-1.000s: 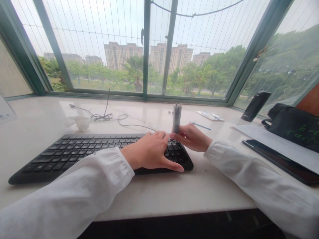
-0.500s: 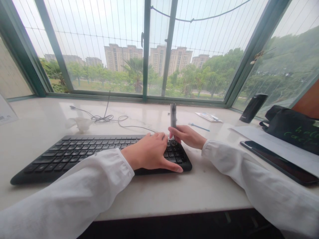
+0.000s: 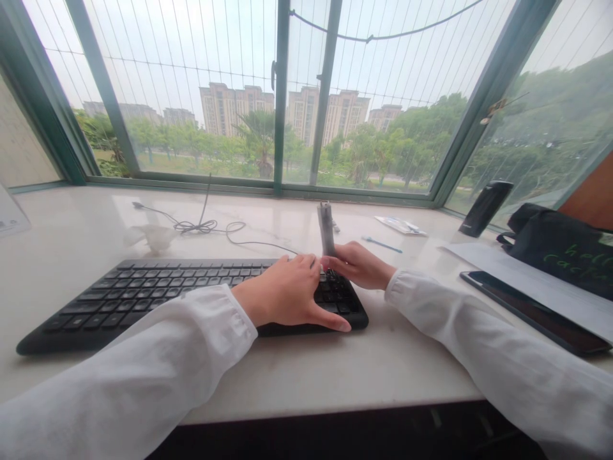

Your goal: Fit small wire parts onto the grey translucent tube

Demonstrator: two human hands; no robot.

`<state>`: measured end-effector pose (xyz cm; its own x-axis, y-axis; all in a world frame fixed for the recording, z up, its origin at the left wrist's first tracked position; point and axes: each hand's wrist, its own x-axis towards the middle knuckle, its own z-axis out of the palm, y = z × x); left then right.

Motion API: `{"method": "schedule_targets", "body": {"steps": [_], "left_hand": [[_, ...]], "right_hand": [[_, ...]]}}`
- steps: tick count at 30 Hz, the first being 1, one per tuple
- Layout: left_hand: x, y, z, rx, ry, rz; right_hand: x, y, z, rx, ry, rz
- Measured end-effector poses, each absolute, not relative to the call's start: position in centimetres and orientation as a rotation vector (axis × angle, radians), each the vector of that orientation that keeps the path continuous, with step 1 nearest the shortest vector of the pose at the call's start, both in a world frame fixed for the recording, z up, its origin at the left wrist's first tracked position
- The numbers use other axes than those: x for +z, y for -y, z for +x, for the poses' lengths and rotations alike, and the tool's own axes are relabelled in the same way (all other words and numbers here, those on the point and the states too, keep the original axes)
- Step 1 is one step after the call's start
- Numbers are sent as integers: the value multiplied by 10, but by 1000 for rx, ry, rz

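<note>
A black keyboard (image 3: 158,294) lies across the white desk (image 3: 335,377) in front of me. My left hand (image 3: 287,294) rests on its right end, fingers spread over the keys and thumb along the front edge. My right hand (image 3: 359,265) grips the lower end of a slim grey tool (image 3: 326,229) that stands nearly upright, tilted slightly left. The tool's tip meets the keys at the keyboard's far right corner, close to my left fingertips. Both arms wear white sleeves.
A thin cable (image 3: 211,227) coils behind the keyboard near a crumpled tissue (image 3: 153,237). At the right lie a dark phone (image 3: 531,310), white paper (image 3: 522,275), a black bag (image 3: 560,246) and a black cylinder (image 3: 484,207). A blue pen (image 3: 383,244) and a packet (image 3: 400,223) sit near the window.
The tool in my right hand has shifted left and down onto the keyboard's right corner and now leans slightly left. My left hand has stayed on the keys.
</note>
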<state>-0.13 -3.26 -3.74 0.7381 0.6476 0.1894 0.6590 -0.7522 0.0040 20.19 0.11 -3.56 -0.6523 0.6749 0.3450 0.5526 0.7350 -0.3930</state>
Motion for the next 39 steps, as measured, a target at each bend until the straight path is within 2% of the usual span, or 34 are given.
{"method": "schedule_targets", "body": {"steps": [12,17,31,39], "left_hand": [[-39,32,-2,-306,1059,-2886],[-38,32,-3,-301,1065,-2906],[-37,35,-3,-266,1061,-2902],[-35,34,-3,-267,1065,-2942]], "right_hand": [[-39,5,206,180,2401,-946],[-35,6,215,237,2362,-845],[-31,9,219,367,2372,-961],[-35,13,218,63,2442,-721]]}}
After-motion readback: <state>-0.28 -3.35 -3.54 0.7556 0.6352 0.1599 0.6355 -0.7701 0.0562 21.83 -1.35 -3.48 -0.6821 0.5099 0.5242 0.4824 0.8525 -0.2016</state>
